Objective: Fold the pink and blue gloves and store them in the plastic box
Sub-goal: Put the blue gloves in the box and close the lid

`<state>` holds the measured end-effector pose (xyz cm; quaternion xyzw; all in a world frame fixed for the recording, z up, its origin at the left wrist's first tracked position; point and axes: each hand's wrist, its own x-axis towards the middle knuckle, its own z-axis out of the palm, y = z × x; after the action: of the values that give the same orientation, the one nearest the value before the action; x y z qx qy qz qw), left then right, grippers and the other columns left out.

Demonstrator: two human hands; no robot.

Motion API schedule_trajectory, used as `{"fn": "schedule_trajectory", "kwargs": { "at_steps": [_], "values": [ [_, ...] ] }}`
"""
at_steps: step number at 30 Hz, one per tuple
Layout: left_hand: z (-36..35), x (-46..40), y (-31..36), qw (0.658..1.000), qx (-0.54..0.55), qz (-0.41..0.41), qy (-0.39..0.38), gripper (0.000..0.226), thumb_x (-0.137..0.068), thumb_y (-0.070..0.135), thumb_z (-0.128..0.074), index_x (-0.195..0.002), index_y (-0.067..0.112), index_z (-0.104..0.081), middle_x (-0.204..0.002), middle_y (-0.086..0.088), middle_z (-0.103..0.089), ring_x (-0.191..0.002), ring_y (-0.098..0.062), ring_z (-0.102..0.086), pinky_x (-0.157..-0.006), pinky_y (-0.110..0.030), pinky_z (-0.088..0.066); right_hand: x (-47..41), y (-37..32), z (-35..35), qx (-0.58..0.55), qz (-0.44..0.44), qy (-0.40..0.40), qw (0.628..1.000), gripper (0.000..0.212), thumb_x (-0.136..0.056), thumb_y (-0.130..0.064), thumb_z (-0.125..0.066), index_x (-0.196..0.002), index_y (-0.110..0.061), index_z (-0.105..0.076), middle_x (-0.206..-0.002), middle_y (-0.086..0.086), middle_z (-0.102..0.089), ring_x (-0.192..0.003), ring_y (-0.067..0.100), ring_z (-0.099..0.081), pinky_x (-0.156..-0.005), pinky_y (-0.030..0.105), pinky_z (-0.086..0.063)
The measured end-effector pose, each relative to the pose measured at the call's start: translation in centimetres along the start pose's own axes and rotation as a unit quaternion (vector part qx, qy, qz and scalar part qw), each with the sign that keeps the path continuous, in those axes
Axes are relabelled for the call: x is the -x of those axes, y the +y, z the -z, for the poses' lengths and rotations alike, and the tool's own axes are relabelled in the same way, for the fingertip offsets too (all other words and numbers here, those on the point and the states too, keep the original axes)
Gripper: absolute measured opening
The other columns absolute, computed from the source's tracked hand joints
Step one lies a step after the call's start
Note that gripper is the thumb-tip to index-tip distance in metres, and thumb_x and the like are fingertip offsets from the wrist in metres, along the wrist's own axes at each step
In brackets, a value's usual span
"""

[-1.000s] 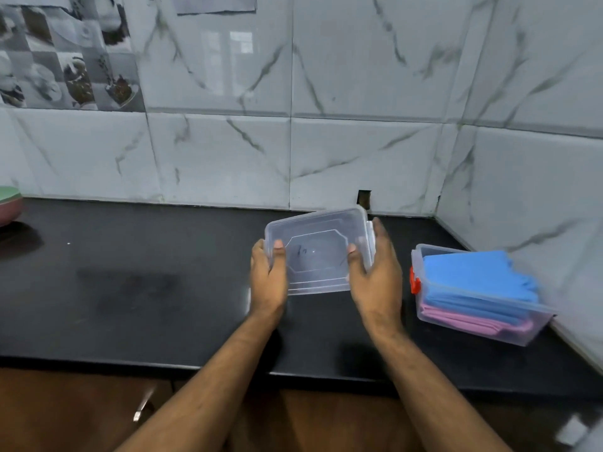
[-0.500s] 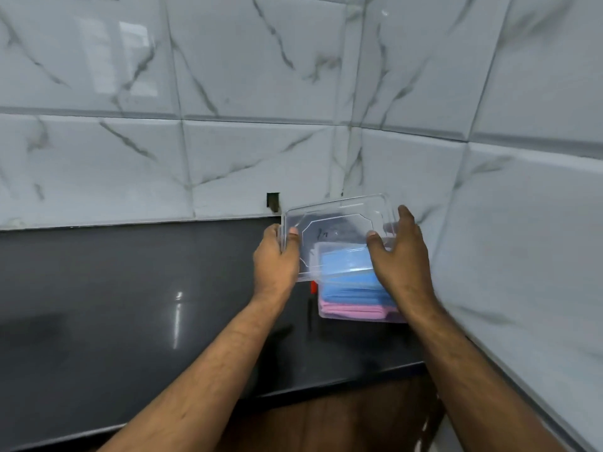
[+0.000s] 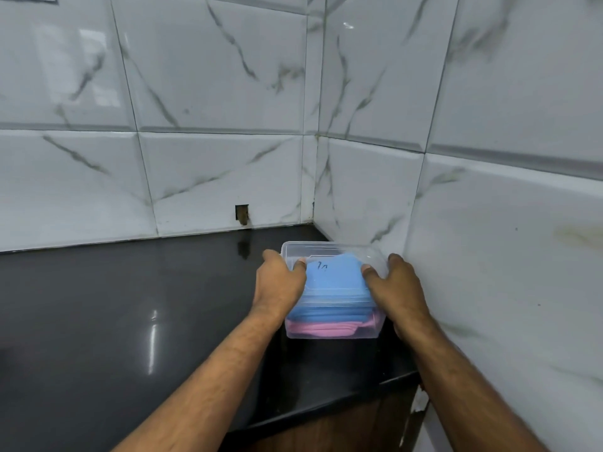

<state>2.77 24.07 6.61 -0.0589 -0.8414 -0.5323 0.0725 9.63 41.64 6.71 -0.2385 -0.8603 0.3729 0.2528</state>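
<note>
Now both grips curled, left hand (image 3: pixel 280 282) and right hand (image 3: pixel 393 283) pinching lid (image 3: pixel 329 252) over plastic box (image 3: pixel 332 331)

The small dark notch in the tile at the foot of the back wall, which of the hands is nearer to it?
Left. The left hand grips the clear plastic lid just below and right of the notch; the right hand holds the lid's far side, near the corner.

We see a clear, smooth plastic box (image 3: pixel 332 332) under its transparent plastic lid (image 3: pixel 329 252), with soft matt blue gloves (image 3: pixel 332 282) and pink gloves (image 3: pixel 321 329) inside. Our desk (image 3: pixel 130 305) is glossy black stone, mirror-like. Glazed marble-look wall tiles (image 3: pixel 212 76) shine; below we catch brown wood (image 3: pixel 342 429).
</note>
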Motion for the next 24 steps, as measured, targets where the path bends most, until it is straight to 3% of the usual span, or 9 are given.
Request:
{"fn": "schedule_trajectory", "kwargs": {
  "at_steps": [5, 9, 11, 13, 18, 21, 24],
  "values": [
    [0.0, -0.6, -0.4, 0.997, 0.039, 0.068, -0.02, 0.035, -0.103, 0.022, -0.049, -0.131, 0.004, -0.038, -0.126, -0.016, -0.061, -0.107, -0.03, -0.064, -0.089, -0.044, -0.057, -0.1, 0.4, 0.1, 0.044, 0.01, -0.03, 0.999, 0.046, -0.098, -0.04, -0.059, -0.123, -0.001, -0.056, -0.125, 0.018, -0.059, -0.11, 0.033, -0.059, -0.083, 0.031, -0.044],
    [0.0, -0.8, -1.2, 0.991, 0.095, 0.084, -0.05, 0.057, -0.096, 0.009, -0.039, -0.151, 0.02, -0.027, -0.124, -0.005, -0.058, -0.105, -0.028, -0.065, -0.094, -0.049, -0.059, -0.1, 0.1, -0.1, 0.111, 0.029, -0.05, 0.992, 0.047, -0.1, -0.042, -0.055, -0.126, -0.003, -0.055, -0.127, 0.017, -0.055, -0.11, 0.033, -0.06, -0.086, 0.032, -0.046],
    [-0.2, -0.7, -1.7, 0.99, 0.099, 0.084, -0.055, 0.04, -0.094, 0.009, -0.038, -0.132, 0.016, -0.048, -0.119, -0.005, -0.064, -0.101, -0.026, -0.066, -0.089, -0.046, -0.06, -0.2, -0.1, -0.1, 0.136, 0.031, -0.054, 0.989, 0.045, -0.101, -0.04, -0.051, -0.127, -0.003, -0.054, -0.128, 0.017, -0.054, -0.11, 0.034, -0.06, -0.086, 0.033, -0.046],
    [-0.2, -0.7, -2.0, 0.991, 0.087, 0.084, -0.06, 0.027, -0.094, 0.011, -0.037, -0.115, 0.017, -0.053, -0.112, -0.006, -0.065, -0.095, -0.022, -0.066, -0.078, -0.04, -0.058, -0.6, -0.3, -0.1, 0.182, 0.036, -0.053, 0.981, 0.041, -0.103, -0.036, -0.047, -0.124, -0.003, -0.054, -0.125, 0.018, -0.055, -0.109, 0.037, -0.06, -0.083, 0.035, -0.044],
    [0.0, -1.3, -2.1, 0.993, 0.041, 0.079, -0.078, 0.026, -0.099, 0.018, -0.034, -0.119, 0.016, -0.049, -0.109, -0.004, -0.062, -0.095, -0.021, -0.064, -0.075, -0.038, -0.056, -2.1, -1.0, 0.4, 0.276, 0.042, -0.052, 0.959, 0.021, -0.101, -0.02, -0.046, -0.107, -0.005, -0.06, -0.113, 0.014, -0.065, -0.085, 0.028, -0.051, -0.071, 0.029, -0.036],
    [0.2, -1.5, -2.4, 0.986, 0.083, 0.107, -0.098, 0.024, -0.103, 0.026, -0.036, -0.121, 0.018, -0.05, -0.109, -0.004, -0.064, -0.091, -0.02, -0.066, -0.066, -0.033, -0.051, -2.4, -1.3, 0.3, 0.3, 0.031, -0.057, 0.952, 0.018, -0.1, -0.014, -0.047, -0.11, -0.004, -0.058, -0.113, 0.015, -0.064, -0.093, 0.031, -0.058, -0.071, 0.03, -0.037],
    [0.2, -1.7, -2.6, 0.976, 0.132, 0.135, -0.11, 0.022, -0.101, 0.026, -0.038, -0.117, 0.021, -0.052, -0.112, -0.005, -0.067, -0.096, -0.023, -0.069, -0.067, -0.032, -0.053, -2.4, -1.7, 0.2, 0.326, 0.039, -0.066, 0.942, 0.019, -0.1, -0.015, -0.053, -0.114, -0.004, -0.058, -0.115, 0.014, -0.063, -0.085, 0.027, -0.052, -0.071, 0.03, -0.038]
  ]
}}
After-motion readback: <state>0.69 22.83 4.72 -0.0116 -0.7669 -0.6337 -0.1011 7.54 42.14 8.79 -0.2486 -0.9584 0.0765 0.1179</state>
